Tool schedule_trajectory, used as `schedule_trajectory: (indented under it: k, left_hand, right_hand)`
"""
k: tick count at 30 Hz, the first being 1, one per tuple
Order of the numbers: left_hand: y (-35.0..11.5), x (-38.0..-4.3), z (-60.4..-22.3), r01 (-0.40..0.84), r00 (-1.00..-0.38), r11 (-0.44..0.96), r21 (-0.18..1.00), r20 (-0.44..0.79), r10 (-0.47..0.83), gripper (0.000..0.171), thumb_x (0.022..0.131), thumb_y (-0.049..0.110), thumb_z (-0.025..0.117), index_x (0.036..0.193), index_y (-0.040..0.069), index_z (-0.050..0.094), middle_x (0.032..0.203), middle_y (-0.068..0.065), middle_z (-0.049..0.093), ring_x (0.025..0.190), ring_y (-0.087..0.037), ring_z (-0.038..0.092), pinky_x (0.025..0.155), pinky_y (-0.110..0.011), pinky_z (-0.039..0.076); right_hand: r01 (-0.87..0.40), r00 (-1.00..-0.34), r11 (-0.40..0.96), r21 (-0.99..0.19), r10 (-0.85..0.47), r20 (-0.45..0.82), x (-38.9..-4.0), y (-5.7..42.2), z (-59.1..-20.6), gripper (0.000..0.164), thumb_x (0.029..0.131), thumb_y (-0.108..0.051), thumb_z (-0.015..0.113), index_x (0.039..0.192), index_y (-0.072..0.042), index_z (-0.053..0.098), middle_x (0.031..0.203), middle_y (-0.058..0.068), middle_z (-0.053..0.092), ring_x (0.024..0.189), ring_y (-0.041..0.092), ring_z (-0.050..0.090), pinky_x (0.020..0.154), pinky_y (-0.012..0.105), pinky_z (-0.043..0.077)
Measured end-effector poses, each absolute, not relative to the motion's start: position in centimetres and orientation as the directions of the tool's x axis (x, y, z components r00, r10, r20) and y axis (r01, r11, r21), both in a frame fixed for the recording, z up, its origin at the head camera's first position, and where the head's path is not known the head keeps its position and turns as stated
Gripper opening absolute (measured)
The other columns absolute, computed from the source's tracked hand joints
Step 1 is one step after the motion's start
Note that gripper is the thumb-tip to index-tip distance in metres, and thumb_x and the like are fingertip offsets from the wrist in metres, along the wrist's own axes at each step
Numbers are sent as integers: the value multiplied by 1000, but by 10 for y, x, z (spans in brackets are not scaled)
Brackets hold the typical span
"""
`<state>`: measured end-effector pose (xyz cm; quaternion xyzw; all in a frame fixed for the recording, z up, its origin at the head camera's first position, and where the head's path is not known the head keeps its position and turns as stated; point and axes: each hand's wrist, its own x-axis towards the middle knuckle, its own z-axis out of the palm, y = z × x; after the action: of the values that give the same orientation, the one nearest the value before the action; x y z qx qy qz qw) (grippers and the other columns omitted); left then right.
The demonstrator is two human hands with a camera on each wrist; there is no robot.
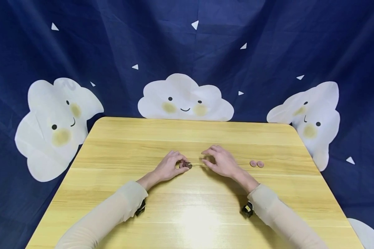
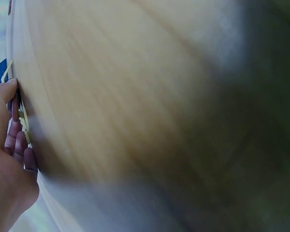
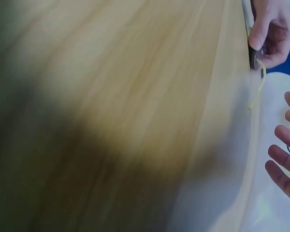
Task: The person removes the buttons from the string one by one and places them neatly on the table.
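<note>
My left hand [image 1: 168,167] pinches a small group of brown buttons between thumb and fingers near the middle of the table. The foremost is a dark brown button [image 1: 189,166], with a redder one behind it, partly covered by the fingers. From the dark button a thin yellow cord [image 1: 197,164] runs rightward; in the right wrist view its loose end [image 3: 251,105] hangs bent. More yellow cord [image 2: 24,123] shows beside the fingers in the left wrist view. My right hand [image 1: 222,162] hovers just past the cord's end, fingers spread and apart from it in the right wrist view.
Two pinkish-brown buttons, a left one [image 1: 253,163] and a right one [image 1: 260,164], lie side by side to the right of my right hand. The light wooden table [image 1: 137,135] ends at a dark blue curtain [image 1: 118,41] printed with clouds.
</note>
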<state>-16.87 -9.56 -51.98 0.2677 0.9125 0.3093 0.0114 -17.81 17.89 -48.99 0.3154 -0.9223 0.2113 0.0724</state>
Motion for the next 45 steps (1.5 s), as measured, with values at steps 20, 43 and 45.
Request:
schedule_trajectory:
  k: [20, 43, 45]
  left_hand:
    - [-96, -168, -521, 471, -861, 674, 569, 129, 493, 27, 93, 31, 82, 114, 16, 75, 102, 1, 67, 103, -17, 54, 94, -37, 47]
    - [-95, -168, -522, 485, -857, 668, 564, 154, 492, 27, 91, 30, 83, 112, 15, 76, 100, 2, 67, 101, -17, 54, 92, -36, 47]
    - [-95, -168, -521, 482, -858, 669, 565, 152, 490, 27, 91, 31, 83, 112, 16, 76, 101, 2, 68, 102, -17, 55, 93, -37, 48]
  right_hand:
    - [-648, -758, 700, -302, -631, 165, -180, 151, -501, 30, 96, -37, 76, 120, -19, 76, 110, 0, 73, 98, 16, 64, 79, 31, 53]
    - [-657, -748, 684, -318, -644, 162, -180, 147, -502, 6, 98, -27, 74, 99, -22, 77, 91, -7, 70, 85, 10, 58, 73, 26, 48]
    - [-660, -746, 682, -315, -646, 164, -180, 148, -502, 6, 98, -26, 74, 99, -21, 77, 92, -7, 71, 85, 10, 58, 73, 25, 48]
